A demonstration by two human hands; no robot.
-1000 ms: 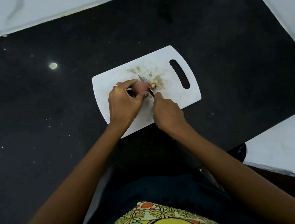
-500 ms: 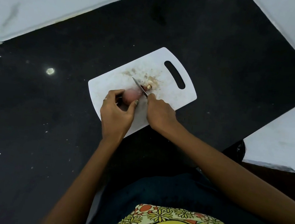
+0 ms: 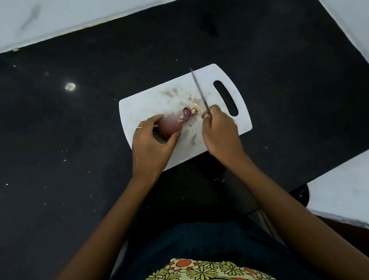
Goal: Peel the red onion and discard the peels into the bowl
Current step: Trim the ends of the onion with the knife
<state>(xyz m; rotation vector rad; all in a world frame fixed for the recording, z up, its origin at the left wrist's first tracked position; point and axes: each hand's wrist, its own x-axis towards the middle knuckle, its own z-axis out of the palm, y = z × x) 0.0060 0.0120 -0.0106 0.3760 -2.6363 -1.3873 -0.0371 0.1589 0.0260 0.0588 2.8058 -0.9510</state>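
Now, line by line, what we see:

Landmark: we take the white cutting board (image 3: 215, 143) as our reference — it lies tilted on the black countertop (image 3: 59, 171), its handle slot at the far right end.

Red onion: the red onion (image 3: 170, 126) sits on the board's left part, its rounded pinkish side up.

Left hand: our left hand (image 3: 152, 146) curls around the onion from the near-left side — forefinger over its far side, thumb against its near right side; a thin ring shows on one finger.

Right hand: our right hand (image 3: 220, 132) rests over the board's near right part, fingers closed around the handle of a knife (image 3: 199, 89); the handle itself is hidden in the fist.

Blade: it points away over the board toward its far edge, blurred.

Cut piece: a small purple onion end (image 3: 185, 114) with a yellowish root bit lies mid-board, between the onion and the right hand, apart from the onion.

Scraps: brownish smears and bits mark the board's middle.

Surroundings: white marbled tiles (image 3: 67, 4) border the countertop beyond the board.
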